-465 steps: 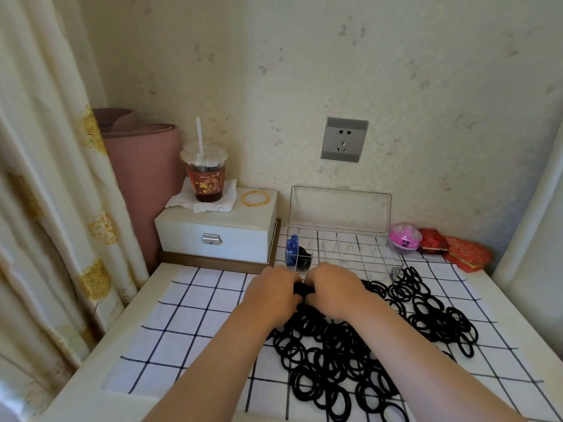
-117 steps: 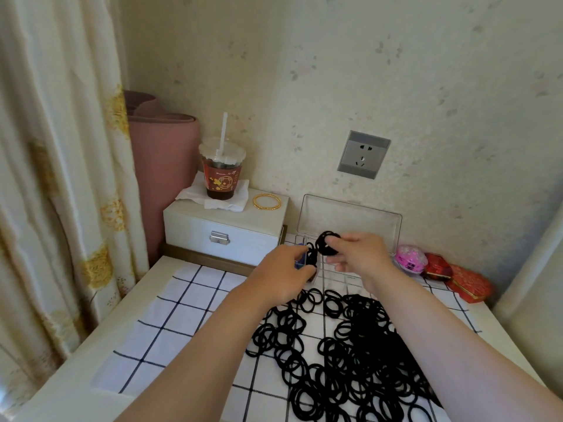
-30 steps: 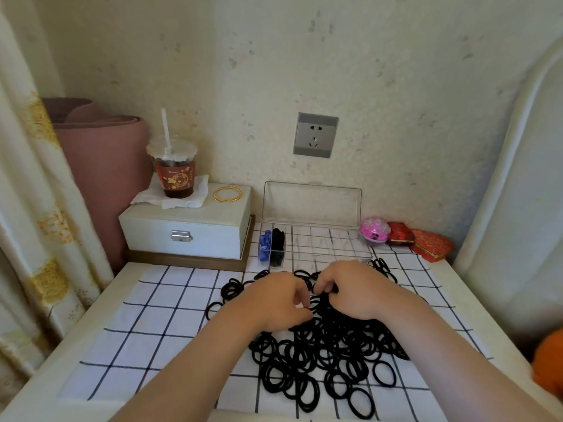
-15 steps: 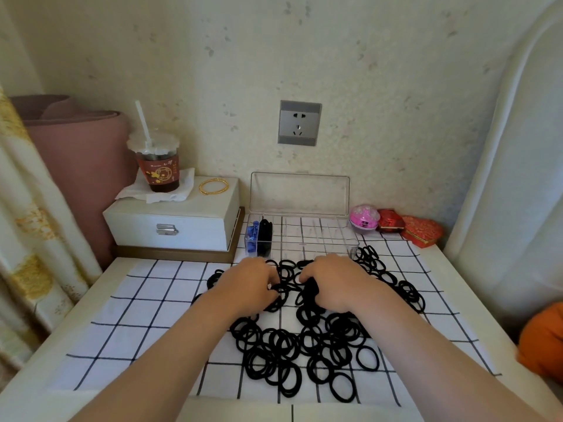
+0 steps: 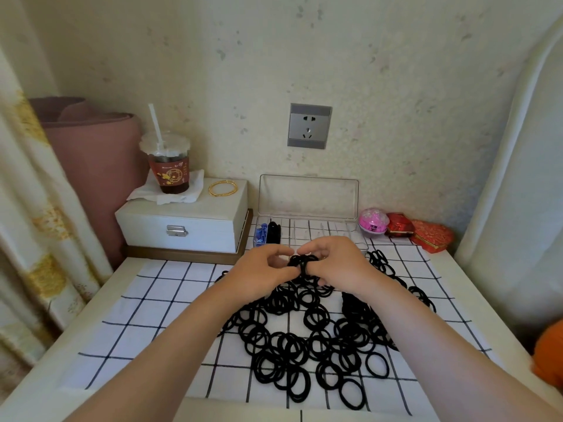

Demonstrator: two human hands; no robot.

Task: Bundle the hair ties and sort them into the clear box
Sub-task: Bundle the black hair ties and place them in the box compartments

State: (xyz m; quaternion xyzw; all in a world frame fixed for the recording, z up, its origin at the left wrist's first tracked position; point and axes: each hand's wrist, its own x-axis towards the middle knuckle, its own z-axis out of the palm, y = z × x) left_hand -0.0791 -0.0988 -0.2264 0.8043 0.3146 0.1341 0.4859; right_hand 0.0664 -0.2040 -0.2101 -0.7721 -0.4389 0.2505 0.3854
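Checked cloth (image 5: 158, 303) under loose hair ties (image 5: 304, 339). Left hand (image 5: 262, 274), right hand (image 5: 338, 264) pinch small bundle (image 5: 301, 263) just before clear box (image 5: 307, 196). Keep loops stacked, wrap tight, squeeze throughout.

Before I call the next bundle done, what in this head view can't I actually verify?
Head view only:
- Bundle: both hands, left and right, cover most of it; tie count and any wrap unreadable.
- Clear box: hands hide its front; transparent dividers too faint to count compartments.
- Pile: rings overlap, right forearm covers part; number uncountable.
- Orange object: cut off by right edge.
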